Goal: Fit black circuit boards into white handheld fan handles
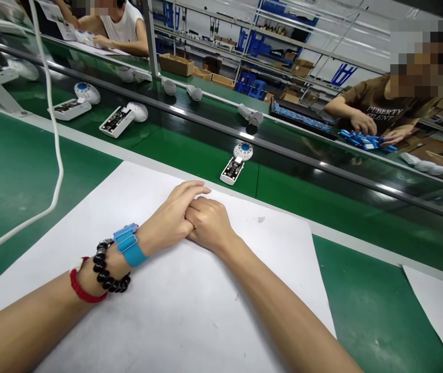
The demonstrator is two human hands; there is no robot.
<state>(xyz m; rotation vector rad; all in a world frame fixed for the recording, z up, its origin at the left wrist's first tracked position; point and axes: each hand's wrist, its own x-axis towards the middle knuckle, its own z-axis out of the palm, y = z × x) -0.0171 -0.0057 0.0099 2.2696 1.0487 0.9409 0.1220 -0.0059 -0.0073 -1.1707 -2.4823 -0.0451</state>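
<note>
Over the white sheet (pixel 190 305), my two hands meet and touch. My left hand (pixel 171 217) has its upper fingers stretched out past the knuckles of the other hand, and I see no object in it. Curled into a fist against its palm side is my right hand (pixel 209 220); no object shows in it, and its fingertips are partly hidden. A blue wrist strap (pixel 130 248), a black bead bracelet (pixel 107 272) and a red band (pixel 84 285) circle my left wrist. Just beyond my hands lies a white device (pixel 232 171) with an exposed circuit board and a round head (pixel 244 151).
Similar opened devices (pixel 116 122) lie on the green strip (pixel 175 150) to the left. A dark rail (pixel 283 147) crosses behind them. A white cable (pixel 56 155) hangs at left. Across the line, one co-worker (pixel 377 109) handles blue parts (pixel 365 140); another person (pixel 124 26) sits at upper left.
</note>
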